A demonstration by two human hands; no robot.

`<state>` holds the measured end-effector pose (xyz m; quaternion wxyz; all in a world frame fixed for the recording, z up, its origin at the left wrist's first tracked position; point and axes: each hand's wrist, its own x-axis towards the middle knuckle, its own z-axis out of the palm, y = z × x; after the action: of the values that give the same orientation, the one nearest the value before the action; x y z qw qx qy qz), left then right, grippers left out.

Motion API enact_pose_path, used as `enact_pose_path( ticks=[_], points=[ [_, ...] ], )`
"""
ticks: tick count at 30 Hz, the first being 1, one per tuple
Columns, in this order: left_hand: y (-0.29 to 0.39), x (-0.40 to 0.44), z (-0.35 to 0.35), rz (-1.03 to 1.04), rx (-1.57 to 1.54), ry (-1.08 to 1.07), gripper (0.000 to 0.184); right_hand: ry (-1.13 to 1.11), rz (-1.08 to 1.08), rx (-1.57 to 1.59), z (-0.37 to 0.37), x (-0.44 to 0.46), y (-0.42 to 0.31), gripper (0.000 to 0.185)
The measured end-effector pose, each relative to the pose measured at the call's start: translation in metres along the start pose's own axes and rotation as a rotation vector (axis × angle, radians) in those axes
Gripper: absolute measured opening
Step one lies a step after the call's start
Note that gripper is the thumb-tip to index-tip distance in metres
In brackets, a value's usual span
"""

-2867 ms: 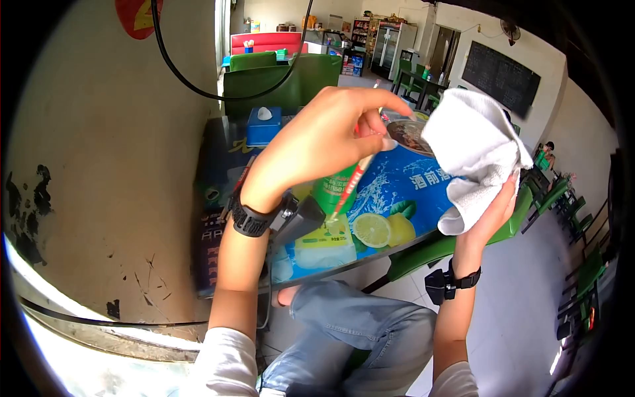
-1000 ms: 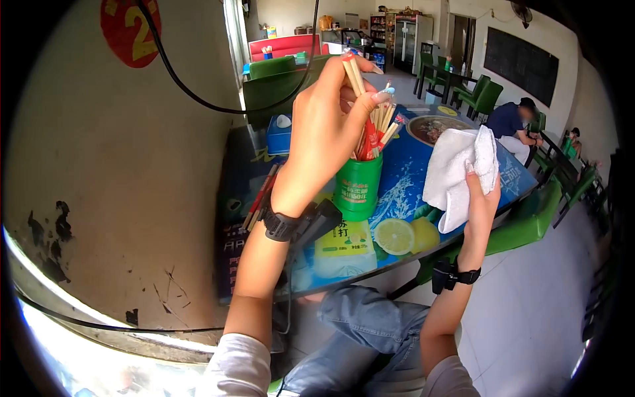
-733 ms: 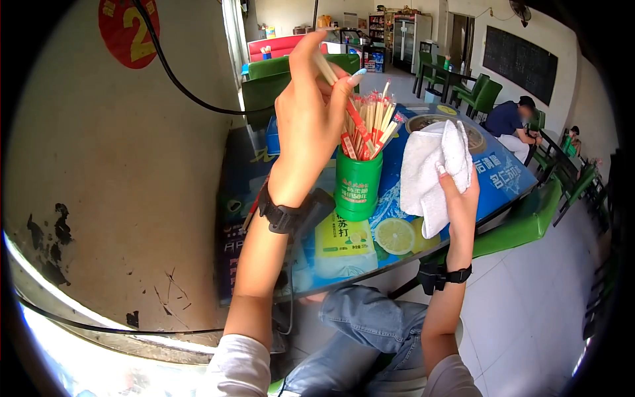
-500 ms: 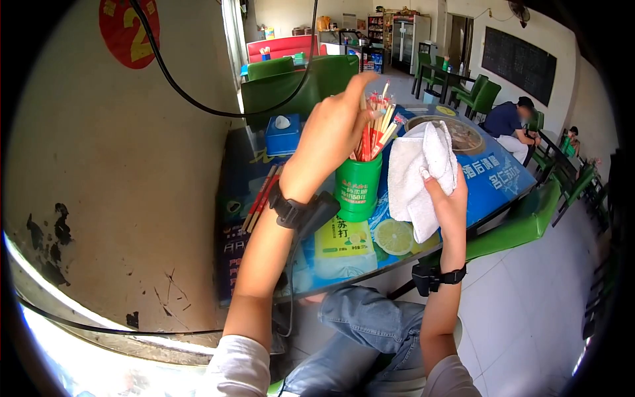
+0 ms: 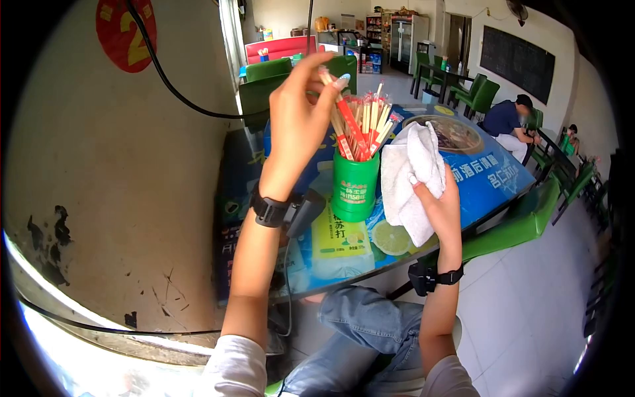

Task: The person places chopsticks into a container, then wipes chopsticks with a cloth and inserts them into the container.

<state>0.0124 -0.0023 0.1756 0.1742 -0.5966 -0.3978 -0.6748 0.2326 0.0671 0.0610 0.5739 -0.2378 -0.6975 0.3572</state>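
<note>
My left hand [image 5: 296, 122] is raised at the left of a green chopstick holder [image 5: 355, 188]. Thumb and fingers pinch the top of wrapped chopsticks [image 5: 346, 112] with a red paper sleeve, tilted, their lower ends still inside the holder. Several other wrapped chopsticks [image 5: 378, 119] stand in it. To the holder's right, my right hand [image 5: 442, 208] grips a bunched white cloth [image 5: 413, 178] above the table. A dark device is strapped to each wrist.
The blue printed table [image 5: 489, 175] bears a lemon picture and a yellow pack design. A green chair [image 5: 516, 228] stands at its right edge, a stained wall [image 5: 132, 185] at the left. A black cable [image 5: 192, 102] hangs in front. A seated person [image 5: 506, 126] is farther back.
My left hand has moved left, tilting the chopsticks it pinches. The blue tissue box and the red-sleeved chopsticks lying on the table are now mostly hidden behind my left arm. The cloth shifted slightly left.
</note>
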Motion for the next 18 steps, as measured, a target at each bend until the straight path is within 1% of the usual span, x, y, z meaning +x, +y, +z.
enact_pose_path(
  ticks=[2,3,6,7,8,10,11,14,18],
  points=[
    [0.003,0.002,-0.006,-0.031,-0.075,0.000,0.034,-0.012,0.016,-0.018,0.000,0.000,0.000,0.038],
    [0.005,0.002,-0.008,-0.067,-0.074,-0.024,0.029,-0.021,0.024,-0.026,0.000,0.000,0.000,0.038],
    [-0.001,0.002,-0.009,-0.042,0.077,-0.245,0.022,-0.015,0.018,-0.036,0.001,0.002,0.005,0.037],
    [-0.006,-0.001,-0.007,0.028,0.162,-0.320,0.019,-0.014,0.014,-0.032,0.002,0.001,0.004,0.037],
    [-0.009,-0.003,-0.006,0.106,0.252,-0.472,0.022,-0.012,0.009,-0.029,0.003,0.000,0.001,0.037],
    [-0.012,-0.011,-0.002,0.024,0.268,-0.724,0.024,-0.017,0.007,-0.037,0.005,0.000,0.001,0.037],
    [-0.011,-0.011,-0.003,0.030,0.271,-0.734,0.025,-0.023,0.010,-0.047,0.004,0.000,0.004,0.036],
    [-0.004,-0.002,-0.014,-0.048,0.204,-0.553,0.025,-0.034,0.027,-0.059,0.005,0.001,0.003,0.037],
    [-0.024,0.012,-0.046,-0.310,0.070,-0.407,0.026,-0.033,0.054,-0.069,0.003,0.002,0.005,0.038]
  ],
)
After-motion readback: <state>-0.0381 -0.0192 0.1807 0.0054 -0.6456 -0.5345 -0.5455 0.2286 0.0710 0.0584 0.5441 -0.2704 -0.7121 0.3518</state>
